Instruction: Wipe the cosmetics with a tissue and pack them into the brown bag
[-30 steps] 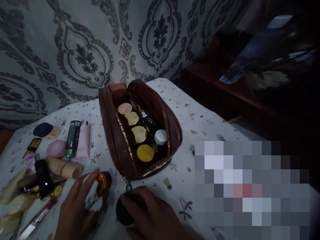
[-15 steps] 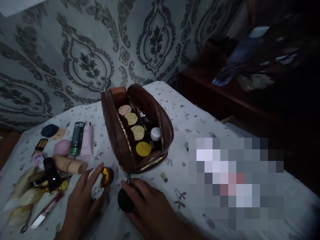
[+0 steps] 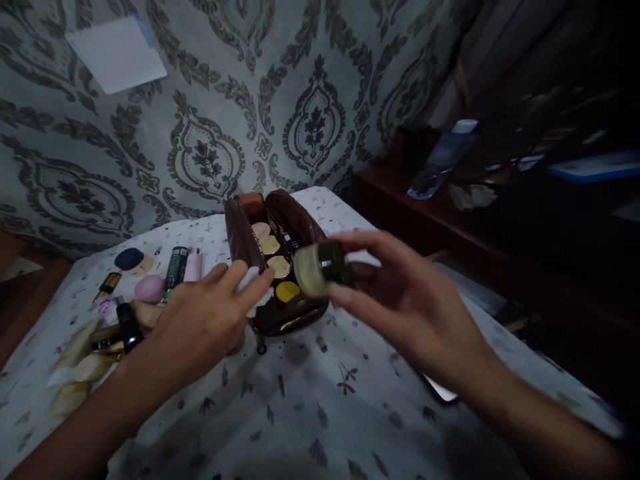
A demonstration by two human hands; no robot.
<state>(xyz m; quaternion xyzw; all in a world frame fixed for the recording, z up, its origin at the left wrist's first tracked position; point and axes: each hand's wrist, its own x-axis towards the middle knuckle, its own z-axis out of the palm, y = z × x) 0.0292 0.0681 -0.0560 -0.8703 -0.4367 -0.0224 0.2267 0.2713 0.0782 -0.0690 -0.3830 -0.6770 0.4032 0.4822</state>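
Pinching a dark green jar (image 3: pixel 320 269) sideways in the right hand (image 3: pixel 415 293), before or above the near right side of the open brown bag (image 3: pixel 239 233), clasping perhaps white tissue (image 3: pixel 246 279) in the left hand (image 3: pixel 205 313), likely at the jar-handling step, calling for a steady wrist.

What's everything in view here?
Zipped leathery bag: 1, brown, centre
Round tops: 4, pinkish and yellow, in bag
Slim tubes: 2, green and pink, left
Ball: 1, pink, left
Lidded jar: 1, navy and beige, left
Slim bottle: 1, black, left
Clear plastic bottle: 1, bluish, right
Flat sheet: 1, white, on wall
Patterned wallpaper: 1, grey, behind
Printed cloth: 1, white, beneath
Other items: several, indistinct, both sides
Squat jar: 1, green, in right hand
Crumpled wad: 1, white, in left hand
Bare hands: 2, left and right
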